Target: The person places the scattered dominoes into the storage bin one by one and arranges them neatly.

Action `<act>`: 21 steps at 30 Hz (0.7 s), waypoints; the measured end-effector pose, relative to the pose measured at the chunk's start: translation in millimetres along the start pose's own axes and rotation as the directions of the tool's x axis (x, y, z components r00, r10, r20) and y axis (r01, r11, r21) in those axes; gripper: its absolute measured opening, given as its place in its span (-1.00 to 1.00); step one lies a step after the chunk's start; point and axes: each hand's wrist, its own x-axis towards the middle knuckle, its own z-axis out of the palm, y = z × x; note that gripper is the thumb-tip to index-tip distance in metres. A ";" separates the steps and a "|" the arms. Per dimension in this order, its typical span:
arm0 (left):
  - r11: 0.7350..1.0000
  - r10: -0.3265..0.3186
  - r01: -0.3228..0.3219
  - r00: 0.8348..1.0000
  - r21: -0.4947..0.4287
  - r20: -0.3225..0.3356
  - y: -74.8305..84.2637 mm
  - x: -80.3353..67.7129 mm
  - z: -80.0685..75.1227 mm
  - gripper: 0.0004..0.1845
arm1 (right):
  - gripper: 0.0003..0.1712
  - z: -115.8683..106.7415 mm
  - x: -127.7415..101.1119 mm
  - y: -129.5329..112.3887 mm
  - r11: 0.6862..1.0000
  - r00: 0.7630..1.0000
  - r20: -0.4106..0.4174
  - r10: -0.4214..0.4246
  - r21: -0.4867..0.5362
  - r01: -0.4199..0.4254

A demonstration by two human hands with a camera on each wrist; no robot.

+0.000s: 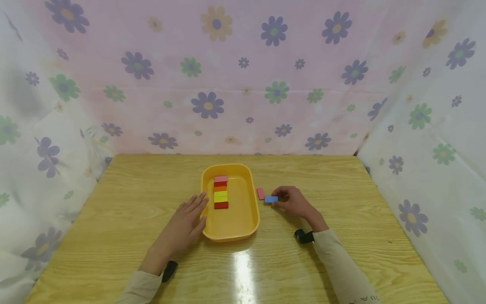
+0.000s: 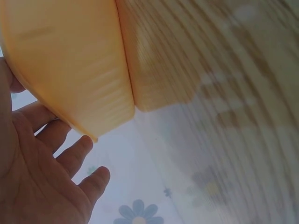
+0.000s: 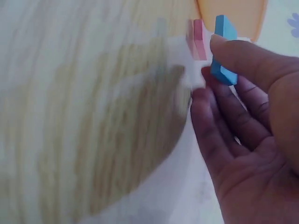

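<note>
A yellow tray (image 1: pixel 248 219) stands mid-table with a row of pink, red and yellow blocks (image 1: pixel 220 192) inside. My left hand (image 1: pixel 187 219) rests flat with straight fingers against the tray's left rim (image 2: pixel 70 93). My right hand (image 1: pixel 292 202) pinches a blue block (image 1: pixel 271 199) just right of the tray, seen close in the right wrist view as the blue block (image 3: pixel 223 51) between thumb and fingers. A pink block (image 1: pixel 260 193) lies on the table beside it, also the pink block (image 3: pixel 198 39) in the right wrist view.
The wooden table (image 1: pixel 341 261) is walled on three sides by flowered cloth (image 1: pixel 243 76). Bare wood spreads to the left, right and front of the tray.
</note>
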 end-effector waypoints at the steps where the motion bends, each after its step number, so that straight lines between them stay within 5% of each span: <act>1: 1.000 0.000 0.000 1.000 0.000 0.001 0.2 0.1 -0.1 -0.40 | -0.80 0.0 -0.2 1.1 1.000 1.000 0.003 -0.006 0.028 0.006; 8: 1.000 -0.011 0.011 1.000 0.006 0.013 1.4 0.4 -0.6 -0.40 | -0.82 4.0 -4.0 3.8 0.978 1.000 -0.025 0.005 0.207 0.000; 21: 1.000 -0.009 0.009 1.000 0.011 0.019 -1.4 -0.4 3.3 -0.39 | -0.70 20.1 -14.3 -11.7 0.861 0.984 -0.133 0.116 0.507 -0.033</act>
